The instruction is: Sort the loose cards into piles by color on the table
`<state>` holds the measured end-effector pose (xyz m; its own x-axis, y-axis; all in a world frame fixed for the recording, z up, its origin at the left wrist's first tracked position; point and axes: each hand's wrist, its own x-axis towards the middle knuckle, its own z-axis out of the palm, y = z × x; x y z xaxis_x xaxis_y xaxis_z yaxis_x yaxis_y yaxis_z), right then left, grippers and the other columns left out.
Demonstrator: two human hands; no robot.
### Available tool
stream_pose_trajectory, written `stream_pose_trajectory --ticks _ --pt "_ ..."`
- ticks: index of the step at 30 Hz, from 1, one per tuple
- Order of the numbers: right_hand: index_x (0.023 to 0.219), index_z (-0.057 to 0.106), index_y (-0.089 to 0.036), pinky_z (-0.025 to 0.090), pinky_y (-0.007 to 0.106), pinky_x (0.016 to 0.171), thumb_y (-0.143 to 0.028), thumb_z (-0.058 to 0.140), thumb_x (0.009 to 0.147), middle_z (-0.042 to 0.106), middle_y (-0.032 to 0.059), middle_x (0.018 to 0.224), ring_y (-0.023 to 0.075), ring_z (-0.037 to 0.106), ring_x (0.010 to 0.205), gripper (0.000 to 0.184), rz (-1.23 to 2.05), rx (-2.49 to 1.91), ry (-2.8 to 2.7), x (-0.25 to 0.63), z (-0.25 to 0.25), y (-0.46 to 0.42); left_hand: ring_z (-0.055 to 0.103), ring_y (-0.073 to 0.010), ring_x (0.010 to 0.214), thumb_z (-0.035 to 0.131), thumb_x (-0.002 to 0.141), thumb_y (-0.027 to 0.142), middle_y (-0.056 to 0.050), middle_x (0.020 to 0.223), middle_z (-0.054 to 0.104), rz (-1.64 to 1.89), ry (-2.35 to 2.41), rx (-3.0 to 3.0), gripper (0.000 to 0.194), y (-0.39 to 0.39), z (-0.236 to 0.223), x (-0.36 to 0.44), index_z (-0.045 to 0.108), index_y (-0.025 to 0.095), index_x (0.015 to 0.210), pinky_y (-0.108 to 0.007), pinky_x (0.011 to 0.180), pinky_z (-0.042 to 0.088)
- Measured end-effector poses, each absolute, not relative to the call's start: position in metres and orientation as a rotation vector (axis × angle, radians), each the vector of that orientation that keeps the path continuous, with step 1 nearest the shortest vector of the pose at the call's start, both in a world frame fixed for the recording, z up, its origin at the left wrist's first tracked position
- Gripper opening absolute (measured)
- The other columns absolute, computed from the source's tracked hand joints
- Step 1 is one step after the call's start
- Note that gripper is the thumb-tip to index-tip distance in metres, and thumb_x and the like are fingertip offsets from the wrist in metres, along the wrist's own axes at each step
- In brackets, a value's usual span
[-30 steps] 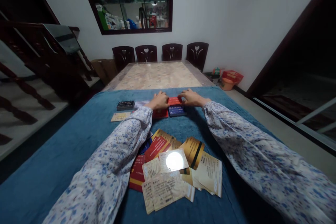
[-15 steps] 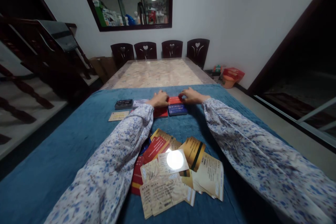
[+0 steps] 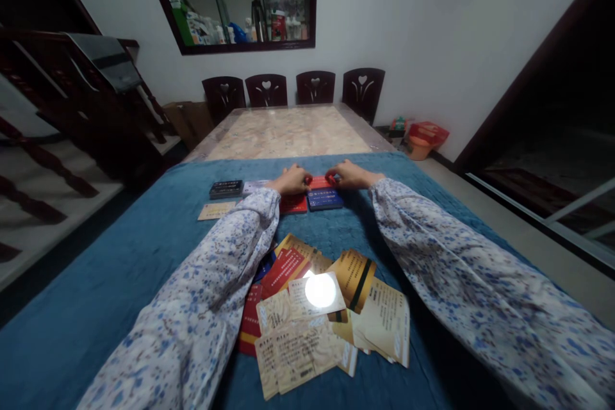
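Observation:
At the far part of the blue cloth, my left hand (image 3: 292, 179) has its fingers curled against the left end of a stack of red cards (image 3: 319, 182). My right hand (image 3: 353, 175) pinches the same stack at its right end. Right in front of it lies a dark blue card stack (image 3: 325, 199). Another red card stack (image 3: 293, 205) is partly covered by my left hand and sleeve. Further left are a pale lilac stack (image 3: 254, 187), a black stack (image 3: 226, 189) and a single beige card (image 3: 216, 211).
Between my forearms spreads a loose pile of beige cards (image 3: 307, 359), gold cards (image 3: 353, 275) and red cards (image 3: 286, 269), one with bright glare. The blue cloth (image 3: 120, 256) covers the near table; bare stone tabletop (image 3: 293, 131) lies beyond, with several chairs (image 3: 267, 90) behind.
My fingers have closed in a little at both ends of the red stack. The loose pile and the other stacks stay where they were.

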<state>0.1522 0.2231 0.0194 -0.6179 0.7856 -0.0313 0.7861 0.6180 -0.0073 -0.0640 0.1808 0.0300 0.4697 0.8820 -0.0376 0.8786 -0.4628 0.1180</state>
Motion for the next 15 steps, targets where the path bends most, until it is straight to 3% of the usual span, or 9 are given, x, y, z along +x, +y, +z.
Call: stream_pose_trajectory --ticks 3,9,15 --pt "0.121 0.075 -0.023 0.04 0.038 0.104 -0.029 0.063 0.085 0.078 0.0091 0.111 0.0276 0.067 0.104 0.038 -0.01 1.358 2.807 0.152 0.0191 0.2237 0.05 -0.0325 0.121 0.062 0.081 0.026 -0.009 0.106 0.071 0.05 1.533 2.592 0.02 0.1794 0.0304 -0.064 0.073 0.019 0.096 -0.051 0.106 0.042" --pt "0.119 0.076 -0.024 0.042 0.035 0.102 -0.029 0.062 0.085 0.078 0.0077 0.112 0.0269 0.067 0.106 0.038 -0.006 1.354 2.816 0.1527 0.0163 0.2276 0.049 -0.0339 0.128 0.061 0.083 0.028 -0.011 0.116 0.071 0.036 1.562 2.578 0.032 0.1802 0.0297 -0.0629 0.072 0.02 0.112 -0.051 0.108 0.041" --pt "0.122 0.075 -0.025 0.042 0.038 0.103 -0.029 0.062 0.085 0.076 0.008 0.117 0.0275 0.066 0.108 0.04 -0.007 1.352 2.814 0.1547 0.0137 0.2305 0.05 -0.0331 0.127 0.06 0.083 0.025 -0.01 0.114 0.07 0.026 1.534 2.596 0.029 0.1805 0.0297 -0.0641 0.073 0.021 0.108 -0.051 0.108 0.042"
